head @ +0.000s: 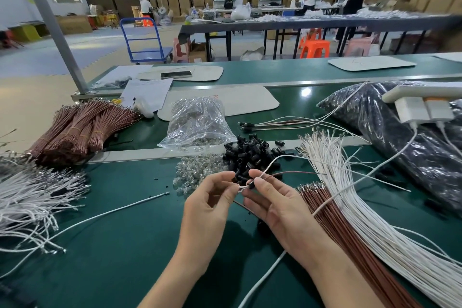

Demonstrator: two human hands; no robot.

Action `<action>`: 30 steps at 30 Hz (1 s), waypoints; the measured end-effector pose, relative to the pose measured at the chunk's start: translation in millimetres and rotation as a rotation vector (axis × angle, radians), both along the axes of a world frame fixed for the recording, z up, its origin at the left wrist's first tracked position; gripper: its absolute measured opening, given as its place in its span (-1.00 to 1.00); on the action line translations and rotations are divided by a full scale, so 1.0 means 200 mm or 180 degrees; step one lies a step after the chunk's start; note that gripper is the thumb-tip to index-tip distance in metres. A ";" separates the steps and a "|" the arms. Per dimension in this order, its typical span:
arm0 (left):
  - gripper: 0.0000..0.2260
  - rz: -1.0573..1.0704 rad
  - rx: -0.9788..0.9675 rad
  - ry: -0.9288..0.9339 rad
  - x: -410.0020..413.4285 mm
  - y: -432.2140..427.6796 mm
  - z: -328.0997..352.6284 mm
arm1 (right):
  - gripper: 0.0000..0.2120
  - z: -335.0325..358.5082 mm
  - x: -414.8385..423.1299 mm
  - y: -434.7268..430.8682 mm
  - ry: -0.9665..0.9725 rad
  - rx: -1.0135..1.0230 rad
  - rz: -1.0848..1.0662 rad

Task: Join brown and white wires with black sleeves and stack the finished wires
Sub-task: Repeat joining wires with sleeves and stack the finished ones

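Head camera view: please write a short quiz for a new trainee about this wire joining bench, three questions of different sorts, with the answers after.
1. True or false: the pile of loose black sleeves lies nearer to the person than the finished wires.
2. The left hand pinches the wire ends. What does the right hand hold at its fingertips?
A. a black sleeve on the wires
B. a clear bag
C. a phone
3. Fill in: the sleeved ends of the finished wires point to the person's ____.

Key: 1 true; 2 A; 3 left.
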State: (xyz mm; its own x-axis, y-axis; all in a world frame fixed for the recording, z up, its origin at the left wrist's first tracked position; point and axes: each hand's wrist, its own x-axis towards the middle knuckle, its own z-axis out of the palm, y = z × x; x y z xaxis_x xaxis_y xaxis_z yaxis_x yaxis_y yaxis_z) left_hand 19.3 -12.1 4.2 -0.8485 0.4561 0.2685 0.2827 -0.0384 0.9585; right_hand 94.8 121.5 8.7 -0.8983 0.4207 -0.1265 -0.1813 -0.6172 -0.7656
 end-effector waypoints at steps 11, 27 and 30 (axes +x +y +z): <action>-0.69 -0.0481 0.0194 -0.1767 -0.06 0.01 0.02 | -0.75 -0.01 0.00 0.03 -0.0111 0.0295 -0.0023; -0.67 -0.0948 -0.0168 -0.1840 -0.09 -0.05 0.06 | -0.71 0.01 0.02 0.03 -0.0118 0.0465 0.0036; -0.70 -0.0996 0.0017 -0.1973 -0.09 -0.05 0.06 | -0.73 0.02 0.02 0.02 -0.0136 0.0396 -0.0009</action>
State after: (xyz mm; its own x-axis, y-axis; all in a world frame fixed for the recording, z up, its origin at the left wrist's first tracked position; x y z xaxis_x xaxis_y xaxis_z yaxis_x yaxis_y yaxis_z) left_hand 1.1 -21.8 16.3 -0.6749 0.7043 -0.2203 -0.3420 -0.0340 0.9391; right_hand 98.9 125.3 12.1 -0.8920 0.4381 -0.1114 -0.1484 -0.5166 -0.8432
